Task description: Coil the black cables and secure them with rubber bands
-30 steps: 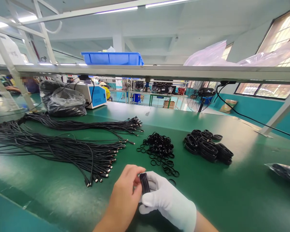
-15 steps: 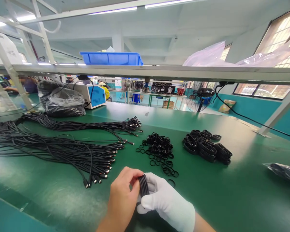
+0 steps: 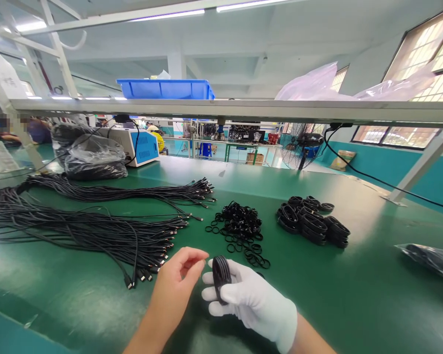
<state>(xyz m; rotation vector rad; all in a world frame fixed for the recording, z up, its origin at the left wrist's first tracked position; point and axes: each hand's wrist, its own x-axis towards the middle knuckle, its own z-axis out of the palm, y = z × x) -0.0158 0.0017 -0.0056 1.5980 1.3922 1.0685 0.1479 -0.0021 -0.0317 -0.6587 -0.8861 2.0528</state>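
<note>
A broad, smooth green surface [image 3: 369, 275] carries everything I follow from my remote post. Along its left side I see a far bundle of long black cables [image 3: 114, 191] and a near bundle of long black cables [image 3: 96, 228], their metal-tipped plug ends toward the middle.

In the foreground are my two hands, apart from each other. The white-gloved right hand [image 3: 251, 295] is clamped on an oval coil of black cable [image 3: 220, 275], between thumb and fingers, clear of the surface. The bare left hand [image 3: 179, 275] is loosely curled, with nothing visible between its thumb and forefinger.

The governing relation: the coil lies immediately right of the left fingertips, across a narrow gap, its long axis nearly upright.

Beyond and to the right sits a cluster of black coiled cables [image 3: 313, 223]; nearer the middle, a loose heap of small black rings [image 3: 241, 221] lies straight beyond the coil. By my judgement, the right hand is nearer to its closest rings.
</note>
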